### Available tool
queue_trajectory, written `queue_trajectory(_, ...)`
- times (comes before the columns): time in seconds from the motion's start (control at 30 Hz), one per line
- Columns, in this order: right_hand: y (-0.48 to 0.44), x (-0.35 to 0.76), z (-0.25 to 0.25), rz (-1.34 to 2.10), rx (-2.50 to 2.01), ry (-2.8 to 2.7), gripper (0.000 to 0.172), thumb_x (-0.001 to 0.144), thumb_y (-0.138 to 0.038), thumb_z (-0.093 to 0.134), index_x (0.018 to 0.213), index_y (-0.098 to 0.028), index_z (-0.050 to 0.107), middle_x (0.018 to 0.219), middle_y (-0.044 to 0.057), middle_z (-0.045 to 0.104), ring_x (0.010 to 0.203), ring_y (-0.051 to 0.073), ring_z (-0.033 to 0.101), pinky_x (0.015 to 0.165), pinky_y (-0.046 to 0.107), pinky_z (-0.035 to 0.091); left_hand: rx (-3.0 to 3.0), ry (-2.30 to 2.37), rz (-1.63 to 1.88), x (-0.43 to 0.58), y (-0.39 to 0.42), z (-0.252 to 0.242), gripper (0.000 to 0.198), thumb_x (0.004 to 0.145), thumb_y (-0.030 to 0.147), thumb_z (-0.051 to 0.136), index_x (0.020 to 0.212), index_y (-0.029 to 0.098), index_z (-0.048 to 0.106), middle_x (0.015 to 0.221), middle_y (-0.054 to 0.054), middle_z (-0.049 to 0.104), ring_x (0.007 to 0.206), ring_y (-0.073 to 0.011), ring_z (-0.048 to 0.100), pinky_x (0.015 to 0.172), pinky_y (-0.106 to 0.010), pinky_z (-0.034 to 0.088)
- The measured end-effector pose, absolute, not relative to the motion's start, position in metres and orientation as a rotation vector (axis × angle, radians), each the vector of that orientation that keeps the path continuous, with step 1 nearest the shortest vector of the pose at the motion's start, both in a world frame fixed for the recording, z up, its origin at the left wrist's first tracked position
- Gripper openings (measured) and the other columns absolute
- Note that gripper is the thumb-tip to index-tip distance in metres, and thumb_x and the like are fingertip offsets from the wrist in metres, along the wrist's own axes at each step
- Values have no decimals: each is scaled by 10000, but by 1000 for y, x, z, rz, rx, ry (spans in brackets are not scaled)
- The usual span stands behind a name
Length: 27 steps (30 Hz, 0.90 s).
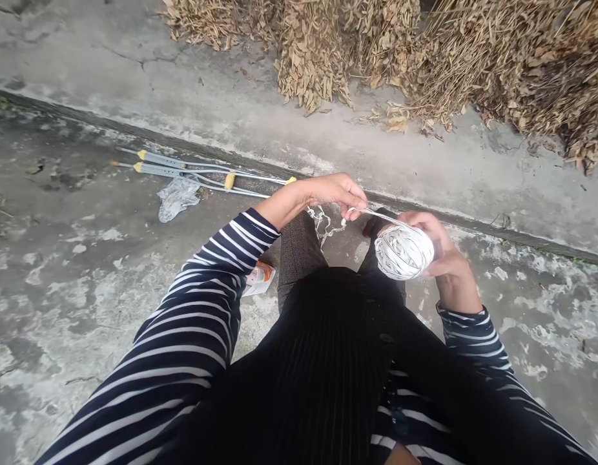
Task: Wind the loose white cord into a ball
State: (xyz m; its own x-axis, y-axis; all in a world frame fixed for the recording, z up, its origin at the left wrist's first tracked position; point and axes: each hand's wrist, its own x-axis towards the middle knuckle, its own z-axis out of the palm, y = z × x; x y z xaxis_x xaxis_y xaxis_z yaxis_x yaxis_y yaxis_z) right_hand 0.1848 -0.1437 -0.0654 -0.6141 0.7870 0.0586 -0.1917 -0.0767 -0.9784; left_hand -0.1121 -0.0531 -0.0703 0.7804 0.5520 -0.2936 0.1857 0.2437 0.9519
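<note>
A ball of white string [404, 252] sits in my right hand [442, 242], whose fingers wrap round its back and side. Pinched between the thumb and fingers of my left hand [338, 194] is a white strand [374, 212] that runs across to the ball. Below the left hand a loose, tangled length of the same string [323, 223] hangs down between my legs. The fingertips of the right hand are partly hidden behind the ball.
A pair of grey crutches [206, 173] with yellow parts lies along a concrete step, beside a clear plastic bag [177, 199]. An orange and white packet [260, 278] is on the ground by my left leg. Dry leaves [318, 58] hang over the concrete beyond.
</note>
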Motion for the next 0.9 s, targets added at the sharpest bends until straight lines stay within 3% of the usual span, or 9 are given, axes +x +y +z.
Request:
queue_trajectory(0.2, -144, 186, -70, 1787, -678, -1552, 881, 520, -349, 987, 1349, -353, 690, 1231, 35, 676, 1106, 272, 625, 979, 416, 534, 1414, 667, 261, -103, -59, -83, 208, 853, 324, 797, 766, 137, 768, 723, -61, 737, 588, -101, 630, 655, -248, 501)
queue_trajectory(0.43, -146, 187, -60, 1647, -727, -1601, 783, 520, -358, 1004, 1258, -353, 742, 1382, 31, 584, 1286, 291, 557, 1140, 437, 462, 1389, 617, 207, -91, -53, -80, 200, 783, 315, 852, 737, 134, 780, 681, -81, 729, 512, -114, 601, 558, -245, 452)
queue_trajectory(0.57, -147, 186, -47, 1626, -715, -1675, 743, 546, -309, 994, 1242, -355, 739, 1516, 14, 509, 1321, 277, 555, 1135, 423, 477, 1401, 585, 118, -88, -41, -69, 210, 731, 318, 876, 671, 142, 779, 647, -88, 716, 469, -128, 574, 519, -261, 427)
queue_trajectory(0.73, -149, 185, -40, 1704, -622, -1641, 715, 571, -302, 972, 1246, -347, 742, 1332, 33, 665, 1244, 266, 622, 1075, 410, 534, 1399, 624, 80, -82, -34, -63, 196, 688, 306, 901, 655, 148, 790, 635, -88, 714, 461, -139, 567, 523, -274, 431)
queue_trajectory(0.9, -151, 185, -47, 1643, -779, -1399, 809, 453, -382, 997, 1226, -291, 776, 1295, 44, 715, 1233, 321, 667, 1142, 458, 534, 1362, 547, 169, -61, -51, -78, 93, 795, 246, 828, 781, 155, 819, 722, -69, 752, 601, -146, 680, 647, -267, 532)
